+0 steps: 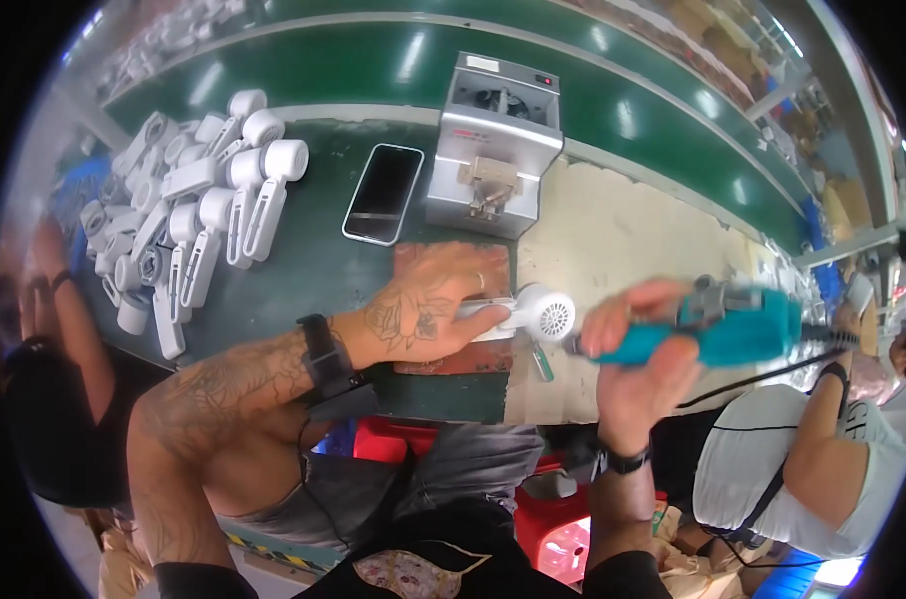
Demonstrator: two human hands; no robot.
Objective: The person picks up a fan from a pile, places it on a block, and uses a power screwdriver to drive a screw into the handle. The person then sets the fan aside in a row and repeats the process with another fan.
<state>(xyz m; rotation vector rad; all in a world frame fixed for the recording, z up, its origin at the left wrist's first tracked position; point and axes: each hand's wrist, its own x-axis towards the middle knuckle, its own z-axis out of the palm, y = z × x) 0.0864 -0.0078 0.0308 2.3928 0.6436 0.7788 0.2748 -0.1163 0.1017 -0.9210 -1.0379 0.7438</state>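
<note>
My left hand [428,304] is closed on a white hair-dryer-shaped housing [551,313], pressing it down on a reddish-brown mat [453,361]. The housing's round grille end points to the right; much of its handle is hidden under my fingers. My right hand [635,384] grips a teal electric screwdriver [742,334], held level just to the right of the housing. Its tip faces the grille end, apart from it, and is blurred. A thin green piece [542,362] lies by the mat's right edge.
Many white housings [189,180] are heaped at the left. A phone [384,195] and a silver screw-feeder machine [498,145] stand behind the mat. Beige card [633,220] covers the bench's right side. A black cable [752,379] trails from the screwdriver. People sit at both sides.
</note>
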